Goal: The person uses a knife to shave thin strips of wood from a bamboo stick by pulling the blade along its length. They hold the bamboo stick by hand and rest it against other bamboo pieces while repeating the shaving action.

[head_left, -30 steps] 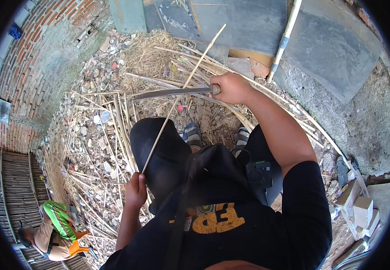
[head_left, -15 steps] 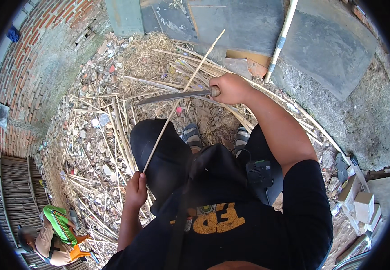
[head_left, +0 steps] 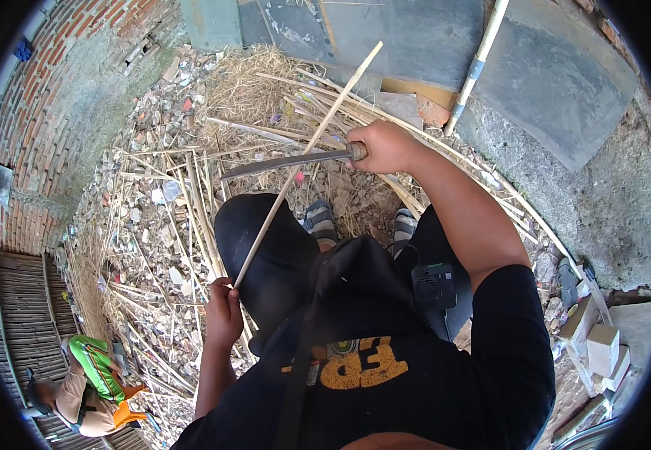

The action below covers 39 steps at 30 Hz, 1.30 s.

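Observation:
My left hand (head_left: pixel 223 313) is closed round the lower end of a long, pale bamboo strip (head_left: pixel 270 216). The strip slants up and away to the right, passing over my bent left knee. In my right hand (head_left: pixel 387 147) is the wooden handle of a machete (head_left: pixel 276 163), gripped firmly. Its long dark blade points left, nearly level, and crosses the strip about midway along. From this angle I cannot tell whether the edge touches the strip.
Cut bamboo strips (head_left: pixel 199 217) lie over the rubble ground to the left. More strips (head_left: pixel 355 112) are piled ahead beside dry straw (head_left: pixel 246 75). A pole (head_left: pixel 478 66) leans on the wall. A co-worker (head_left: pixel 89 382) sits at lower left. Pale blocks (head_left: pixel 603 350) stand at right.
My left hand has shifted slightly left and up with the strip's end. The machete's tip has moved a little left and down. Both grips are unchanged.

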{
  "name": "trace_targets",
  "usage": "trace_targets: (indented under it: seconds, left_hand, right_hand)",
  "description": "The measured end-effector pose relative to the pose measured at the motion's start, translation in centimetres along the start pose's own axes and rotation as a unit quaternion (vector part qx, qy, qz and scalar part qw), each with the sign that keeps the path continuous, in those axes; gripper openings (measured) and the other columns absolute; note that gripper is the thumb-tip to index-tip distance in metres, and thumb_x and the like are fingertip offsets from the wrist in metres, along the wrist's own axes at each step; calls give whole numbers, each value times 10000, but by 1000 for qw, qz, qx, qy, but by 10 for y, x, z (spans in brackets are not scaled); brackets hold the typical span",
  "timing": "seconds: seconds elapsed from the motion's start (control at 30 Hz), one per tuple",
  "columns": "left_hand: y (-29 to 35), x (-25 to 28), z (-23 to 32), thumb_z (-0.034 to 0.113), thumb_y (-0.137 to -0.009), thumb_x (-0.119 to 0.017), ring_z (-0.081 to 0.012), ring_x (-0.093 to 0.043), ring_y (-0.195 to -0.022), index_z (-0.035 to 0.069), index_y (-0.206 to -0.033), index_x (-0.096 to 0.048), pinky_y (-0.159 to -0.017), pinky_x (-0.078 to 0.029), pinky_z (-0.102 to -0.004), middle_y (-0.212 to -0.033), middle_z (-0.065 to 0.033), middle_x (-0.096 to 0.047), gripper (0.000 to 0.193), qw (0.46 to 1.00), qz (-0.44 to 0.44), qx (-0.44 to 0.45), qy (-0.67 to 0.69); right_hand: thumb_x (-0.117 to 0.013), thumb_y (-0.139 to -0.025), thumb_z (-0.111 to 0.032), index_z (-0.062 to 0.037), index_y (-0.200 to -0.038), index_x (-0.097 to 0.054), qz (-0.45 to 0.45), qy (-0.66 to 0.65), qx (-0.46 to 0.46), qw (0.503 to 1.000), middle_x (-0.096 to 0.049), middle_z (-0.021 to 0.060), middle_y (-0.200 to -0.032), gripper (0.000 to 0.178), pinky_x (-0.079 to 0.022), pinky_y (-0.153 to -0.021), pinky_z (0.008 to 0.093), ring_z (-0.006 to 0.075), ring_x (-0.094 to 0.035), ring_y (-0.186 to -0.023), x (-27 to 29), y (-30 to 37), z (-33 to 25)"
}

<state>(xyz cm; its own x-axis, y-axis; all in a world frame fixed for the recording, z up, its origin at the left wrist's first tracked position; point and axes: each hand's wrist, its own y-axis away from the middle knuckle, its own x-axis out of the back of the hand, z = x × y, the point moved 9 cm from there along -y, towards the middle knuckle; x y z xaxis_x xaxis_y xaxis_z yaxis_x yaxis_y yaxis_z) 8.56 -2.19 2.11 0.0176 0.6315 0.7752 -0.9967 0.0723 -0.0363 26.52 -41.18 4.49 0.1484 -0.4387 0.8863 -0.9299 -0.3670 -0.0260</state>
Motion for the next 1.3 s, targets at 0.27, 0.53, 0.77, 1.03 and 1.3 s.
trace_targets:
  seconds: [0.27,0.53,0.77,1.03,1.3]
  left_hand:
    - [0,-8,4,293,-1057,-494,-387,-643,-719,-9,-1129,-502,-644,-475,-464,-757,-192,-626,310,996,-59,44,-51]
    - [-4,-17,-12,304,-1052,-473,-509,-620,-736,38,-959,-526,-618,-456,-560,-746,-258,-633,287,991,-42,35,-126]
    - [-9,-15,-8,294,-1041,-493,-507,-622,-708,55,-977,-532,-612,-452,-597,-725,-258,-636,251,983,-38,35,-174]
    - [-4,-22,-18,316,-1023,-535,-485,-638,-667,72,-982,-550,-577,-468,-593,-735,-242,-655,248,968,7,55,-246]
    - [4,-16,-11,313,-1014,-552,-445,-636,-593,82,-959,-549,-515,-471,-553,-679,-207,-644,238,967,45,13,-251]
  right_hand:
    - [-776,-802,-407,-123,-1012,-678,-30,37,-2,999,-691,148,-800,367,-534,-750,490,368,-690,-849,-9,4,7]
    - [-747,-833,-432,-100,-967,-669,26,29,43,998,-685,147,-771,365,-533,-719,496,372,-687,-801,-9,5,-21]
    - [-742,-793,-313,-90,-965,-690,-1,9,-35,999,-698,155,-864,286,-538,-776,487,360,-684,-873,-13,-15,24]
    - [-744,-774,-278,-69,-970,-699,-37,-51,-30,998,-706,174,-910,290,-540,-799,476,363,-685,-908,-34,-19,17]
    - [-742,-759,-257,-97,-888,-671,-42,4,8,999,-678,152,-770,218,-541,-730,484,373,-679,-805,-32,-14,-12]
